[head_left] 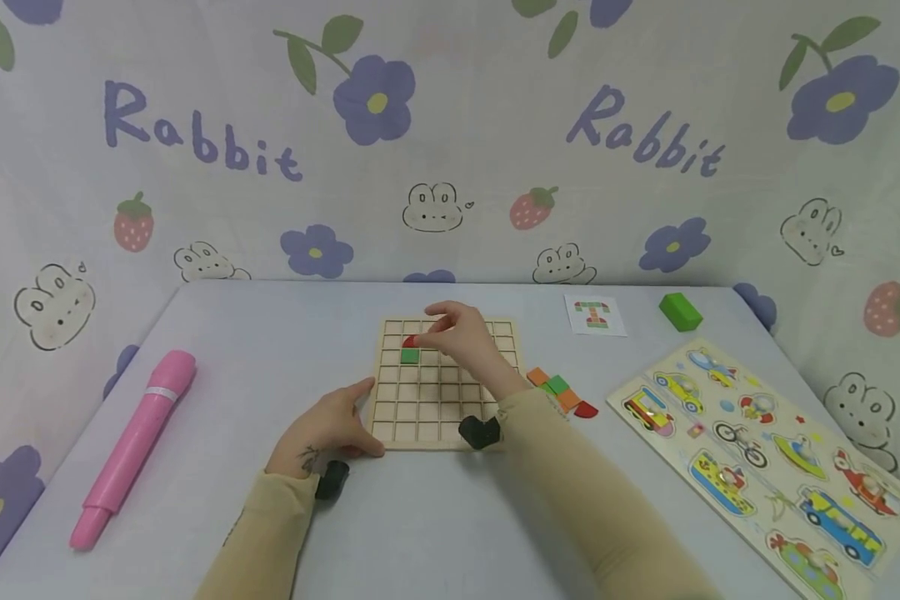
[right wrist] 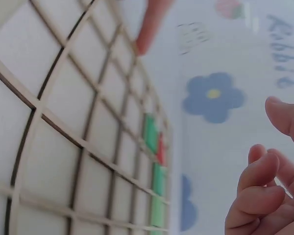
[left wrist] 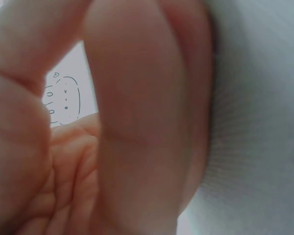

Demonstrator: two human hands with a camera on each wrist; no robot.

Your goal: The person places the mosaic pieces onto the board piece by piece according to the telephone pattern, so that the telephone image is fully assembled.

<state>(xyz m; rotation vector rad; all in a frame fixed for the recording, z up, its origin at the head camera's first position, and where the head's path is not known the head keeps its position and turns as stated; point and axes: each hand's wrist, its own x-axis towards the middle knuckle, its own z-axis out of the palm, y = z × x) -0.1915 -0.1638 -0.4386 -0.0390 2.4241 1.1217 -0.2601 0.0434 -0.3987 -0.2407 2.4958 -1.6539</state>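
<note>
A wooden grid board [head_left: 429, 410] lies on the table, with a green square piece [head_left: 410, 356] and a red curved piece [head_left: 409, 341] at its far left. My right hand [head_left: 465, 333] hovers over the board's far part, thumb tip overlapping the red piece in the head view. In the right wrist view its fingers [right wrist: 257, 196] are loosely bent with nothing between them, apart from the board. More green [right wrist: 158, 178] shows along the far row there, hidden by the hand in the head view. My left hand [head_left: 326, 429] touches the board's left edge and near-left corner with spread fingers and thumb.
Loose orange, green and red pieces [head_left: 558, 386] lie right of the board. Behind them are a pattern card [head_left: 596, 316] and a green block [head_left: 680, 312]. A vehicle puzzle board [head_left: 765, 467] covers the right side; a pink microphone-like toy [head_left: 135, 450] lies at left.
</note>
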